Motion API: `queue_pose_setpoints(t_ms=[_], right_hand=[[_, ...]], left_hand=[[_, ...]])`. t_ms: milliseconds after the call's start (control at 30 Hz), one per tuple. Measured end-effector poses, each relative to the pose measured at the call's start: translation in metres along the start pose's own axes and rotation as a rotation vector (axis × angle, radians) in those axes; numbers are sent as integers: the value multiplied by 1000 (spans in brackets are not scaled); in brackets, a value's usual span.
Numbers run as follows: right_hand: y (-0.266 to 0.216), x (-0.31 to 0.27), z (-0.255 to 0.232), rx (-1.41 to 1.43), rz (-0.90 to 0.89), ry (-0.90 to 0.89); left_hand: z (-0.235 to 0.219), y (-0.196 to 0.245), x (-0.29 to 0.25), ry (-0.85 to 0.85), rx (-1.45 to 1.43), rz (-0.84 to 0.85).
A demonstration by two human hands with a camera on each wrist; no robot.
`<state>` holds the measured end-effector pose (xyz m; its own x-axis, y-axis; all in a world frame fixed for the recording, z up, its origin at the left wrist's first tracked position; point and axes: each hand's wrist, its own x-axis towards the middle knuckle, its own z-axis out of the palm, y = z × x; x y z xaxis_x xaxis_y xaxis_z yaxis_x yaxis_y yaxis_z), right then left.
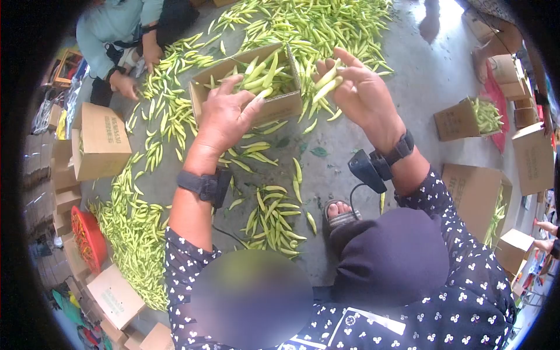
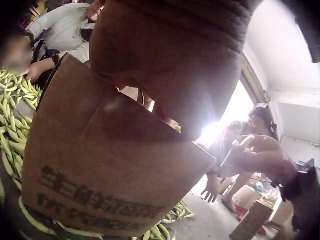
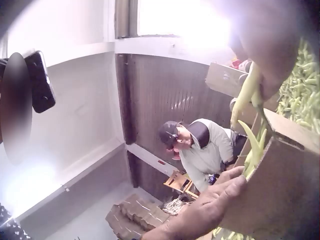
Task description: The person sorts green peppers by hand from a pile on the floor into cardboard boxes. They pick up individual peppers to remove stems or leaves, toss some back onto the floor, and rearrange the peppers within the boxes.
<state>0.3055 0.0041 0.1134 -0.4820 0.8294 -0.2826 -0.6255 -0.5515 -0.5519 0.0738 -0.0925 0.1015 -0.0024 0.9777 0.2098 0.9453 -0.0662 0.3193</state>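
A cardboard box (image 1: 283,109) holding green chili peppers (image 1: 256,77) stands in front of the person. Over its near left rim lies my left hand (image 1: 227,114), fingers spread and fingertips at the peppers inside. From the left wrist view, the palm covers part of the box's upper edge, and the box's printed side (image 2: 110,165) faces the camera. To the right of the box, my raised right hand (image 1: 364,96) holds a couple of pale green chili peppers (image 1: 328,83) between thumb and fingers. Those peppers (image 3: 246,97) hang above the box rim in the right wrist view.
Loose peppers (image 1: 326,29) spread over the floor beyond the box and down the left side. A small pepper pile (image 1: 274,219) lies near the person's sandaled foot (image 1: 341,213). Another person (image 1: 119,35) sits at upper left. More boxes (image 1: 105,140) and a red basin (image 1: 87,239) stand around.
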Motion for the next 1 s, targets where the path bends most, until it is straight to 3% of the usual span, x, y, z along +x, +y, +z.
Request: queue_pose_setpoints(t_ms=[300, 367, 467, 567, 633, 667, 767, 833, 967, 1000], right_hand=[[-4, -2, 1, 116, -6, -16], [-1, -4, -14, 43, -10, -171], [0, -8, -29, -32, -20, -252], [3, -15, -20, -112, -77, -325], [5, -17, -12, -208, -97, -304], [6, -18, -8, -239, -114, -297], [11, -19, 3, -330, -166, -334], [16, -22, 11, -295, -148, -348], [25, -18, 6, -106, -87, -431], [26, -19, 5, -105, -88, -427]], left_hand=[[-2, 2, -1, -66, -1, -24], [0, 0, 0, -65, -6, -25], [2, -2, 1, 26, 29, 30], [-4, 7, 1, -78, -17, -47], [-5, 18, 3, 236, -68, -17], [-8, 22, 3, 236, -66, -16], [-25, 57, 4, 224, -204, 28], [-21, 76, 4, -90, -1013, -268], [-4, 86, -3, 29, -1111, -366], [0, 93, -5, 157, -1116, -337]])
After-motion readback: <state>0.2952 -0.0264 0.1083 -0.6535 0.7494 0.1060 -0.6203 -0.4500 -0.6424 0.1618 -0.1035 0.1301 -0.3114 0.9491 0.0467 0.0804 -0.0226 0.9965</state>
